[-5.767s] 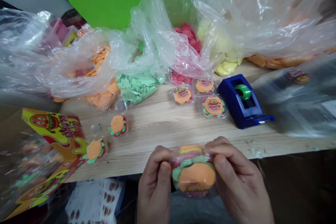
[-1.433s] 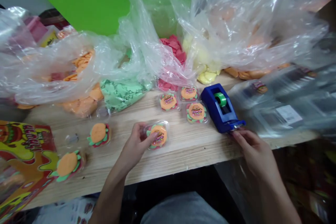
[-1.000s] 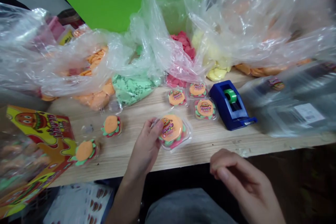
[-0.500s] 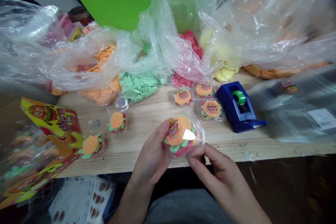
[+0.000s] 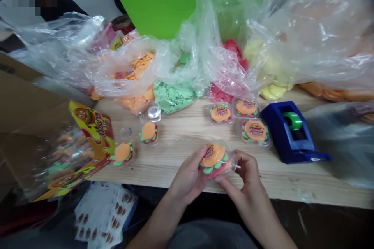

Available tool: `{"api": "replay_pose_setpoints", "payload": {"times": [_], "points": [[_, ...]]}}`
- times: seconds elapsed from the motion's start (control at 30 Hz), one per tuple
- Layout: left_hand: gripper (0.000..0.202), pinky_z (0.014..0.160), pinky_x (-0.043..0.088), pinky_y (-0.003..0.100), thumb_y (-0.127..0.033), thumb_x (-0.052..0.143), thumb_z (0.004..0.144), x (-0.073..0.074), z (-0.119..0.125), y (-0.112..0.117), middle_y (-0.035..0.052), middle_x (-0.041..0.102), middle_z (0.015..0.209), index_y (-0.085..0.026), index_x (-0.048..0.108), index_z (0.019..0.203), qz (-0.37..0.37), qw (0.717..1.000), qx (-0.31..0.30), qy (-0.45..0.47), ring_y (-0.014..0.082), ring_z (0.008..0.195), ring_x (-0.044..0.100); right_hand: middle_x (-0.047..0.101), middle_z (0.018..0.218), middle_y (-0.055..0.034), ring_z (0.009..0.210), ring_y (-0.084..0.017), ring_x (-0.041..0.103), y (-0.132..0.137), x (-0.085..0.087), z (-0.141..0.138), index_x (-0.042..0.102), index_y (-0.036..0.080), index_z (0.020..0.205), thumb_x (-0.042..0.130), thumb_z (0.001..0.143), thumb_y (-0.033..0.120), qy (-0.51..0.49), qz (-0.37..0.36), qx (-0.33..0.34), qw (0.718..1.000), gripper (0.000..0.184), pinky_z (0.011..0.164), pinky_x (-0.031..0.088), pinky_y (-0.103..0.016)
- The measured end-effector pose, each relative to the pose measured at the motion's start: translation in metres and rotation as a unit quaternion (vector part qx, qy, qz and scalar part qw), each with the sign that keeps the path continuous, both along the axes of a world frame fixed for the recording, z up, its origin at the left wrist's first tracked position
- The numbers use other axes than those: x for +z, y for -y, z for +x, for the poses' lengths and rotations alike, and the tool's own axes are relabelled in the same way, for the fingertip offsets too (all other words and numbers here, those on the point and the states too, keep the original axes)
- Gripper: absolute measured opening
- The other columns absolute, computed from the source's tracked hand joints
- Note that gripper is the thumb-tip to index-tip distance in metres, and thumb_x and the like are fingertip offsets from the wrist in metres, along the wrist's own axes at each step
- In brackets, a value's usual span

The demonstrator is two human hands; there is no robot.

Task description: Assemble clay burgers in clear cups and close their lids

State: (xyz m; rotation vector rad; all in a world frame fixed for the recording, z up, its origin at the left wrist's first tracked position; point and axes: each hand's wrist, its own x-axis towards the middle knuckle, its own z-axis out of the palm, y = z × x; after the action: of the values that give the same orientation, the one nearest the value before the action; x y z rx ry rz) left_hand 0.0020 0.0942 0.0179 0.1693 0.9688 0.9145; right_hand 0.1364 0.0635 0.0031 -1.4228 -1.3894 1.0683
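Note:
A clear plastic pack with a burger-shaped candy (image 5: 214, 157) inside, a printed sticker on its lid, is held above the table's front edge. My left hand (image 5: 189, 177) is closed around its left side, thumb on top by the sticker. On the right side, my right hand (image 5: 247, 175) pinches the pack's edge between thumb and fingers. Behind it on the table sit three stickered burger packs (image 5: 221, 113). To the left, two burgers without visible stickers, one burger (image 5: 149, 131) and another burger (image 5: 122, 153), rest in clear packs.
A blue tape dispenser (image 5: 289, 132) with green tape stands at right. Clear bags of orange, green (image 5: 175, 95), red and yellow pieces line the back. At left are a yellow-red display box (image 5: 93, 132) holding packs and sticker sheets (image 5: 101, 214) below the table edge.
The camera view has swung left, so things appear farther right. My right fingers have moved up along the pack's right edge, and the pack has turned slightly in my hands.

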Motion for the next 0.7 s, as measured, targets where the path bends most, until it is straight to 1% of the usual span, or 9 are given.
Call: {"api": "replay_pose_setpoints", "payload": {"times": [0.1,0.2,0.27,0.3,0.4,0.47,0.53,0.63,0.7], "points": [[0.022,0.079,0.045,0.023,-0.031,0.053,0.084,-0.003,-0.004,0.004,0.0045,0.068,0.087,-0.014,0.066,0.088,-0.005,1.000,0.010,0.024,0.0138,0.083,0.062,0.057,0.093,-0.0001,0.085,-0.016,0.060,-0.007,-0.002,-0.006,0.039,0.027,0.099,0.067,0.073,0.025,-0.172,-0.102,0.029,0.979,0.038,0.074,0.051,-0.030],[0.026,0.082,0.046,0.027,-0.034,0.051,0.085,-0.001,-0.016,0.003,0.0068,0.068,0.095,-0.014,0.065,0.093,0.003,1.000,-0.025,0.008,0.0165,0.089,0.062,0.060,0.088,0.0021,0.083,-0.014,0.061,-0.016,0.001,-0.007,0.043,0.027,0.096,0.067,0.074,0.024,-0.245,-0.154,0.082,0.954,0.033,0.073,0.052,-0.028],[0.031,0.084,0.047,0.032,-0.038,0.048,0.085,-0.001,-0.026,-0.004,0.0086,0.068,0.098,-0.014,0.064,0.095,0.056,0.993,-0.049,-0.095,0.0195,0.093,0.062,0.061,0.092,-0.0001,0.087,-0.016,0.061,-0.021,0.001,-0.008,0.046,0.026,0.098,0.060,0.080,0.027,-0.245,-0.149,0.098,0.953,0.023,0.079,0.050,-0.031],[0.034,0.085,0.047,0.034,-0.040,0.045,0.086,-0.002,-0.030,-0.010,0.0097,0.067,0.099,-0.013,0.063,0.096,0.093,0.979,-0.052,-0.173,0.0208,0.094,0.062,0.061,0.095,-0.0018,0.089,-0.017,0.061,-0.023,0.000,-0.008,0.047,0.025,0.100,0.055,0.083,0.029,-0.231,-0.142,0.087,0.959,0.020,0.082,0.049,-0.034],[0.039,0.085,0.046,0.037,-0.044,0.040,0.087,-0.013,-0.043,-0.037,0.0129,0.063,0.104,-0.012,0.056,0.102,0.177,0.903,-0.016,-0.392,0.0233,0.099,0.060,0.058,0.102,-0.0062,0.089,-0.019,0.062,-0.025,-0.007,-0.012,0.048,0.022,0.106,0.049,0.086,0.036,-0.172,-0.132,0.023,0.976,0.025,0.085,0.046,-0.039],[0.040,0.089,0.041,0.040,-0.045,0.052,0.081,-0.021,-0.052,-0.056,0.0143,0.060,0.107,-0.012,0.053,0.103,0.188,0.857,0.016,-0.479,0.0265,0.106,0.054,0.058,0.101,-0.0077,0.088,-0.020,0.061,-0.023,-0.011,-0.014,0.048,0.021,0.106,0.049,0.085,0.038,-0.148,-0.138,0.023,0.979,0.027,0.084,0.046,-0.038],[0.045,0.097,0.032,0.044,-0.041,0.066,0.070,-0.025,-0.065,-0.073,0.0161,0.055,0.114,-0.012,0.054,0.102,0.197,0.798,0.031,-0.568,0.0314,0.118,0.042,0.059,0.100,-0.0086,0.088,-0.019,0.061,-0.019,-0.014,-0.013,0.049,0.020,0.105,0.049,0.085,0.039,-0.138,-0.140,0.034,0.980,0.027,0.083,0.047,-0.037],[0.049,0.104,0.017,0.046,-0.033,0.069,0.070,-0.014,-0.096,-0.093,0.0168,0.039,0.132,-0.015,0.050,0.111,0.197,0.705,0.044,-0.680,0.0325,0.131,0.018,0.061,0.100,-0.0094,0.088,-0.020,0.062,-0.015,-0.015,-0.008,0.050,0.020,0.104,0.051,0.083,0.041,-0.121,-0.142,0.022,0.982,0.030,0.082,0.047,-0.036],[0.048,0.103,0.018,0.047,-0.029,0.061,0.078,-0.001,-0.121,-0.106,0.0176,0.031,0.137,-0.015,0.043,0.120,0.172,0.657,0.043,-0.732,0.0320,0.133,0.014,0.062,0.097,-0.0095,0.085,-0.020,0.063,-0.012,-0.016,-0.006,0.051,0.019,0.102,0.052,0.082,0.043,-0.118,-0.154,0.015,0.981,0.032,0.080,0.048,-0.036]]}}
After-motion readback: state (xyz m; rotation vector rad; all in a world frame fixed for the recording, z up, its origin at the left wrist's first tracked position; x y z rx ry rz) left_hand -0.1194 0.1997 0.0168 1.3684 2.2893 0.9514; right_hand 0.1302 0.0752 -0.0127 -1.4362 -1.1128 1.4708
